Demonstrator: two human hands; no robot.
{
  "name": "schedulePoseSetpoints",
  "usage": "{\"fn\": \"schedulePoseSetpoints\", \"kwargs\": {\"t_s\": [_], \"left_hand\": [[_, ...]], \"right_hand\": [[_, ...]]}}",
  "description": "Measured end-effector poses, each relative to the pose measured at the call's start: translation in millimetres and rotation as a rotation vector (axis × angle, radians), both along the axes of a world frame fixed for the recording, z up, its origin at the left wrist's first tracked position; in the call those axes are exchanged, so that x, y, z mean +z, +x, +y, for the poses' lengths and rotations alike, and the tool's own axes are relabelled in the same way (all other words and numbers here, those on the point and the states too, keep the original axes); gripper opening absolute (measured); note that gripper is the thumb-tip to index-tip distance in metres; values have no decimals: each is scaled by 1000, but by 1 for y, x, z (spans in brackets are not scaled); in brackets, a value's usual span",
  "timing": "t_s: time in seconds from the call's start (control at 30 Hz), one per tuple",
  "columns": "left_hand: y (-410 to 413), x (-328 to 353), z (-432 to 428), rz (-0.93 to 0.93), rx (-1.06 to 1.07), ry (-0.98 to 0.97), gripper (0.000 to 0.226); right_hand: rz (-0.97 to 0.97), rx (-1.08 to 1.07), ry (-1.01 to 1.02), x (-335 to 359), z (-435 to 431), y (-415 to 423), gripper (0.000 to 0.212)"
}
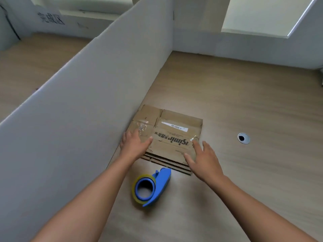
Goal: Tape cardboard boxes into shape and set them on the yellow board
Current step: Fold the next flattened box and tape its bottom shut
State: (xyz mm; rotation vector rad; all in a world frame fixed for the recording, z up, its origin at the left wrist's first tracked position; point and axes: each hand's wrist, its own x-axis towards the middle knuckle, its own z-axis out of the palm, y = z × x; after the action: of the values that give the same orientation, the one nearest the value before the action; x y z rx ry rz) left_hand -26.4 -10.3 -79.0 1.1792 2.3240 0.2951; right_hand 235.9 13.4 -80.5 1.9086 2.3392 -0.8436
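1. The task looks to be at its very start. The cardboard boxes (173,135) lie as a flat stack under both hands, none folded up and none taped into shape. The old clear tape and a label on the top one are the only things on it.
2. The left hand (133,145) is open, its fingers straight and spread on the top box's left part. The right hand (203,159) is open too, its fingers straight at the near right corner of the stack. Neither hand grips anything.
3. The tape dispenser (152,186), blue with a yellowish roll, lies on the table (244,189) just behind the hands, between the two forearms. No hand touches it.
4. What I judge is left is everything: lift off one flat box, open it, fold the flaps, tape them, then carry it off. No yellow board shows in this view, so where the boxes go cannot be told.
5. A white partition (87,102) stands right beside the left hand, touching the stack's left edge. It leaves little room on that side to open a box.
6. A round cable hole (243,138) sits in the table well to the right of the right hand. A paper sign (49,16) hangs far beyond the partition.
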Motion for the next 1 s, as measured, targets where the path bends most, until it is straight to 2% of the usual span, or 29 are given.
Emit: {"fn": "schedulePoseSetpoints", "kwargs": {"t_s": [0.17, 0.3, 0.47, 0.57, 0.7, 0.87, 1.0], "left_hand": [[-28, -40, 48, 0, 11, -77, 97], [-33, -54, 56, 32, 82, -44, 99], [-29, -50, 61, -9, 148, -20, 100], [-24, -50, 57, -218, 234, 23, 98], [-6, -33, 46, -488, 319, 154, 74], [46, 11, 23, -678, 223, 274, 83], [104, 42, 1, -792, 170, 407, 58]], "right_hand": [[50, -175, -128, -32, 36, -18, 76], [203, -259, -193, -49, 42, -29, 79], [386, -492, -48, -48, 39, -30, 76], [531, -659, 26, -37, 39, -20, 69], [665, -711, 67, -20, 37, 10, 57], [888, -755, 53, 0, 15, 76, 38], [1057, -790, 63, 23, -13, 141, 15]]}}
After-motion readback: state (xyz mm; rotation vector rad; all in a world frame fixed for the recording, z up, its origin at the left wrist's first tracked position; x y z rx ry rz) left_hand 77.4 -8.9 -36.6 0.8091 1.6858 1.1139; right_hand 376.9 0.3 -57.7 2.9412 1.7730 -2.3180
